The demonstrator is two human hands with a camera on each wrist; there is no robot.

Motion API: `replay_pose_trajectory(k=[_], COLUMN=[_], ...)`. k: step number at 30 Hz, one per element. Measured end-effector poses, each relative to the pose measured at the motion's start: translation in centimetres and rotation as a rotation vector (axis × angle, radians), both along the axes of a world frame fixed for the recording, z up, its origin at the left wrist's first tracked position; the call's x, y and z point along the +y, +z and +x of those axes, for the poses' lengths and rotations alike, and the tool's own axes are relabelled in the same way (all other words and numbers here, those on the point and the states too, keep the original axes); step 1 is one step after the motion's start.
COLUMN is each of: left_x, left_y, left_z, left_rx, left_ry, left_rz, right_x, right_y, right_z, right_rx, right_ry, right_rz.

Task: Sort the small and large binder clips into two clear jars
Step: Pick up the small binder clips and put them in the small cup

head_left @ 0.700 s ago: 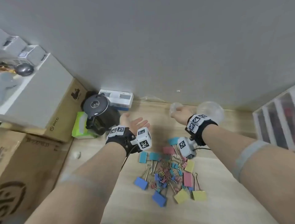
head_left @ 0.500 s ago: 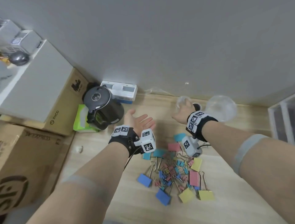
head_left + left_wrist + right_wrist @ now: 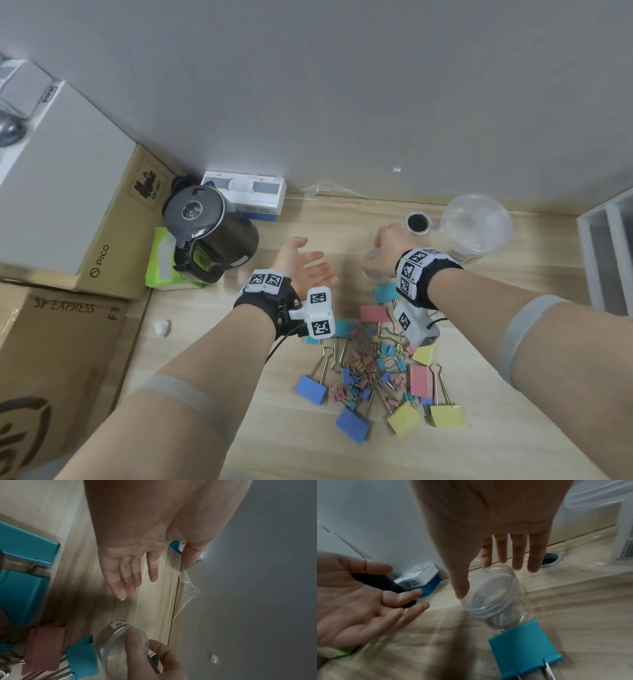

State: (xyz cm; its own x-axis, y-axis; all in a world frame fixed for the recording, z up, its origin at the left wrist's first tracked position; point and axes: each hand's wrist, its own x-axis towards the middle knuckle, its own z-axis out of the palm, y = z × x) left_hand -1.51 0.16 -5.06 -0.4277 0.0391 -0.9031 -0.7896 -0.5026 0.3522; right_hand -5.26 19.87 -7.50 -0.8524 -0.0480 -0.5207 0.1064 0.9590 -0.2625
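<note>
A heap of binder clips (image 3: 373,370), large and small in blue, teal, pink and yellow, lies on the wooden desk (image 3: 342,226). My right hand (image 3: 388,243) grips a small clear jar (image 3: 371,269) by its rim just beyond the heap. In the right wrist view the thumb and fingertips (image 3: 486,562) pinch the tilted small jar (image 3: 494,601) above a large teal clip (image 3: 522,646). My left hand (image 3: 305,267) is held palm up, fingers straight, holding nothing. A larger clear jar (image 3: 474,226) stands at the back right.
A black kettle (image 3: 209,226), a green tissue pack (image 3: 161,260) and a white-and-blue box (image 3: 246,192) stand at the back left. Cardboard boxes (image 3: 113,222) line the left side, a white drawer unit (image 3: 606,246) the right. A round cable hole (image 3: 417,222) sits near the wall.
My right hand has brought the small jar nearer, from close to the wall down to the far edge of the clip heap. The left hand stays palm up.
</note>
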Motion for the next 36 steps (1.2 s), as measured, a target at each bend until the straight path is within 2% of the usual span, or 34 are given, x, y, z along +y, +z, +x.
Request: replay_pose_trajectory(k=[4,7,9,12,17,21,26,33,36], left_x=[0.3,0.3,0.2,0.2,1.1,2.3,2.8,2.6,1.9], left_y=[-0.4,-0.5,-0.5,-0.5,0.3,0.9,1.1,1.4,1.6], left_z=[0.5,0.8,1.0,1.2,1.5,2.0,2.6,4.6,5.3], left_rx=[-0.03,-0.04,-0.05,-0.07,-0.082,-0.042,0.005,-0.04,-0.031], left_ry=[-0.056,-0.065,-0.075,-0.118,-0.255,-0.278,-0.349,-0.357,-0.324], left_rz=[0.001,0.008,0.014,0.009,0.062,0.127,-0.051,-0.083,-0.069], right_x=[-0.5,-0.3,-0.1,-0.2,-1.2,-1.8,-1.2,-0.8,-0.3], right_y=[-0.8,-1.1,-1.5,-1.0,1.9,2.4,2.6,4.2,4.7], right_z=[0.4,0.9,1.1,1.1,1.6,2.5,3.4,4.9,5.6], right_rx=[-0.035,-0.087,-0.05,-0.006,-0.169,-0.197,-0.306,-0.24,-0.213], right_ry=[-0.007,0.029,0.023,-0.091,-0.229,-0.16,-0.121,0.077,0.079], right_rz=[-0.051,-0.02,-0.027,-0.182,-0.49,-0.553,-0.652,-0.654,-0.691])
